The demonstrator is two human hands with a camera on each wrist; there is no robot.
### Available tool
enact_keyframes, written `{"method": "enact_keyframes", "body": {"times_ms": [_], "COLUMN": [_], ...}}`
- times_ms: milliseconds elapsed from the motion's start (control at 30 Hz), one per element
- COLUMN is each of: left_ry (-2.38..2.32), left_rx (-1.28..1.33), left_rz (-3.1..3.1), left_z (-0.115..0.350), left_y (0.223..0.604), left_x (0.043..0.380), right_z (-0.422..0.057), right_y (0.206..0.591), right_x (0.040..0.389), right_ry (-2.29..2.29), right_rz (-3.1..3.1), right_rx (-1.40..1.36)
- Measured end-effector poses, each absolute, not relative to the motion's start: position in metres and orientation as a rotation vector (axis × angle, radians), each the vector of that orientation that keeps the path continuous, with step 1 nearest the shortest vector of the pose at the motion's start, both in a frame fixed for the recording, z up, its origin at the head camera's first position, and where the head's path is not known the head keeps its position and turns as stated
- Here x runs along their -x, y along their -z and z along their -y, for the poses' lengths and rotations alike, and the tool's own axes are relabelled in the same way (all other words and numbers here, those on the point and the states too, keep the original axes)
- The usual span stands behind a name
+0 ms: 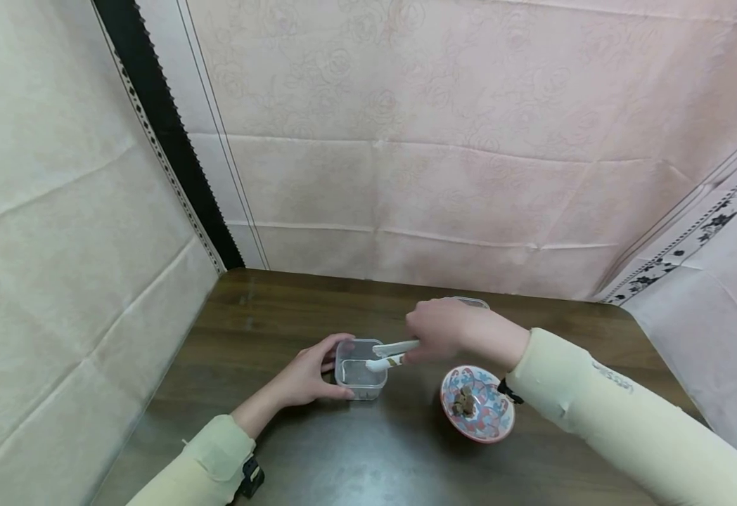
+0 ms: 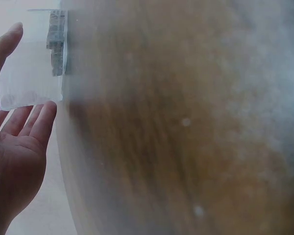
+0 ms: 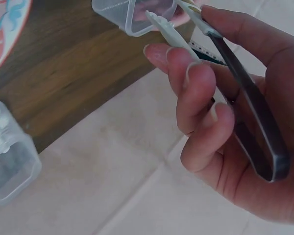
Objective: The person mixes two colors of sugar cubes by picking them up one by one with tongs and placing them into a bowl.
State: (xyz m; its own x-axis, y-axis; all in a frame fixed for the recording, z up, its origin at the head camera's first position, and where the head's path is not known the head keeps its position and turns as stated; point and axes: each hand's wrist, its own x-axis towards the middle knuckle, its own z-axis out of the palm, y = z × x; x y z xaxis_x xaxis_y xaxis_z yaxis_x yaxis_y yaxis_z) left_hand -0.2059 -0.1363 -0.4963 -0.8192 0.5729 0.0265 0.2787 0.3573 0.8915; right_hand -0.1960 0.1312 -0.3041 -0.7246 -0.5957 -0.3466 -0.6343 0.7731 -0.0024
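Observation:
My left hand (image 1: 311, 376) grips a clear plastic container (image 1: 361, 351) on the table, thumb on the near side and fingers on the far side. Through its wall, in the left wrist view, grey-brown patches (image 2: 57, 41) show; what they are I cannot tell. With my right hand (image 1: 441, 327) I hold tongs (image 3: 250, 93) with a dark bent handle and white tips. Their tips stand apart over the container's right side, with nothing visible between them. Below my right wrist sits a red-and-blue patterned bowl (image 1: 491, 414) with several brown lumps (image 1: 463, 402) in it.
A second clear container (image 3: 19, 171) stands near the far edge of the dark wooden table (image 1: 343, 464), mostly hidden behind my right hand in the head view. Whitish shapes show in it. Pale patterned cloth (image 1: 406, 176) hangs beyond the table's back and sides.

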Motion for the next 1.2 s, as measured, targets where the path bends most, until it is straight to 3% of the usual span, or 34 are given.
{"method": "enact_keyframes", "body": {"times_ms": [700,1200], "left_ry": [-1.466,-1.469], "left_rx": [-0.759,-0.773], "left_rz": [-2.290,-2.291], "left_z": [0.139,0.139], "left_y": [0.498,0.498], "left_x": [0.206,0.207], "right_z": [-0.056,-0.043], "right_y": [0.340,0.346], "right_x": [0.224,0.227], "right_ry": [-0.429,-0.529], "right_rz": [-2.449,-2.427], "right_rx": [0.838,0.821]}}
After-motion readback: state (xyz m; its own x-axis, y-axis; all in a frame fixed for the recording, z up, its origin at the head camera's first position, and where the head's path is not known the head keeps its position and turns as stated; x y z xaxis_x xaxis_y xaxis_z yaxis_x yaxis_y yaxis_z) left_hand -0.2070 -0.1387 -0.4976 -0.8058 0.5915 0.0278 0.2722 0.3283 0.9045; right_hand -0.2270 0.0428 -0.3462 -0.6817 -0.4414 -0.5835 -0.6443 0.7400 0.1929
